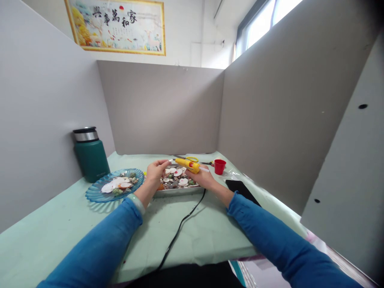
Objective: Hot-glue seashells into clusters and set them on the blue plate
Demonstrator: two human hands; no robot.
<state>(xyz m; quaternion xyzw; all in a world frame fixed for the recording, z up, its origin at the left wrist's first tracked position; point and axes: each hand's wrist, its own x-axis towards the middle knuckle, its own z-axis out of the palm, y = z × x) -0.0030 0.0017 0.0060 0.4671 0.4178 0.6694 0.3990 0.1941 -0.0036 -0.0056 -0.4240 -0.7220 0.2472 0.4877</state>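
Observation:
My right hand [201, 177] is wrapped round a yellow glue gun [189, 164], with a white glue stick [204, 169] out of its back end. The gun's nozzle points left, towards the fingertips of my left hand [156, 173]. Those fingers are pinched together at the nozzle, on something small and pale that I cannot make out. Both hands are above a shallow tray [180, 192] filled with shells [183, 182] in white, brown and green. The gun's black cord [183, 221] runs from beneath my right hand to the table's near edge.
A blue glass plate [95, 193] of shells lies left, by a green bottle [91, 158]. Yellow-handled scissors [192, 159] lie behind the tray. On the right are a red cup [219, 167] and a black phone-like slab [241, 191]. Grey partitions [165, 108] enclose the table.

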